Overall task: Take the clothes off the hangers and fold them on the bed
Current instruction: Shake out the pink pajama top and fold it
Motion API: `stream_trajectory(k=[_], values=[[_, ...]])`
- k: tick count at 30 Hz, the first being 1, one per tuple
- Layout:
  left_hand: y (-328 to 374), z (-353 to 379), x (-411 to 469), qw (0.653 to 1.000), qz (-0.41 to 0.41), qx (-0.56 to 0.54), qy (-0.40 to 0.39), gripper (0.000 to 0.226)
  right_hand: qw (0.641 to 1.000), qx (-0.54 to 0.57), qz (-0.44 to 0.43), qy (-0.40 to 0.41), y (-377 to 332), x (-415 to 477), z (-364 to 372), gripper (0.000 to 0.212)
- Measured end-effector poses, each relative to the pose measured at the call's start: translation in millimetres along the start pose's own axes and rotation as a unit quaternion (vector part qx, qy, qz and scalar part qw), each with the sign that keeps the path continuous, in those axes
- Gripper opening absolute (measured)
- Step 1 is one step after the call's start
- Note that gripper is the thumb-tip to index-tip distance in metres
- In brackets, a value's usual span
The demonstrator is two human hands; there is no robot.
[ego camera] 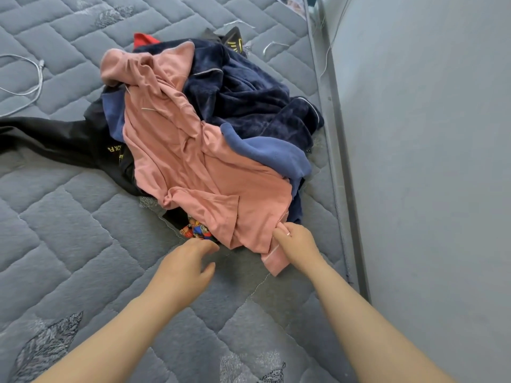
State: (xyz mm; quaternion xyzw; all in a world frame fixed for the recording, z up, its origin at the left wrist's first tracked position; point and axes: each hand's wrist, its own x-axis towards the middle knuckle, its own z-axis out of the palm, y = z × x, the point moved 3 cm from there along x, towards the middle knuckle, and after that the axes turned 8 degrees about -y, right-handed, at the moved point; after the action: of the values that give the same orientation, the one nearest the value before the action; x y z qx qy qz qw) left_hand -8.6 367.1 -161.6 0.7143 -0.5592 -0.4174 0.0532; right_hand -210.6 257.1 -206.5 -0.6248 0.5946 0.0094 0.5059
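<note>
A heap of clothes lies on the grey quilted bed (69, 230). On top is a pink garment (188, 161), spread from the far left down to the near edge. Under it are a dark navy fleece garment (249, 92), a lighter blue garment (271, 153), a black garment with yellow lettering (60, 139), a red piece (145, 40) and a colourful printed piece (195, 230). My right hand (298, 244) pinches the pink garment's near hem. Reaching toward the heap's near edge beside the printed piece, my left hand (188, 264) has its fingers apart and holds nothing. No hanger is visible.
A grey wall (428, 161) runs along the bed's right side, with a metal bed rail (334, 134) at its foot. A white cable (36, 78) lies on the mattress at the far left. Loose threads lie behind the heap.
</note>
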Motion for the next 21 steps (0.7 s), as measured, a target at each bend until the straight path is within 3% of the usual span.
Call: stream_trajectory(k=[6, 13, 21], values=[[17, -52, -44, 0.999, 0.024, -0.023, 0.03, 0.031, 0.987, 0.066, -0.148, 0.001, -106, -72, -48, 0.035], [46, -169, -120, 0.988, 0.068, -0.034, 0.137, 0.031, 0.958, 0.049, -0.279, 0.049, -270, -156, -110, 0.035], [80, -318, -223, 0.956, 0.142, -0.024, 0.255, 0.028, 0.927, 0.04, -0.354, 0.115, -430, -278, -167, 0.038]])
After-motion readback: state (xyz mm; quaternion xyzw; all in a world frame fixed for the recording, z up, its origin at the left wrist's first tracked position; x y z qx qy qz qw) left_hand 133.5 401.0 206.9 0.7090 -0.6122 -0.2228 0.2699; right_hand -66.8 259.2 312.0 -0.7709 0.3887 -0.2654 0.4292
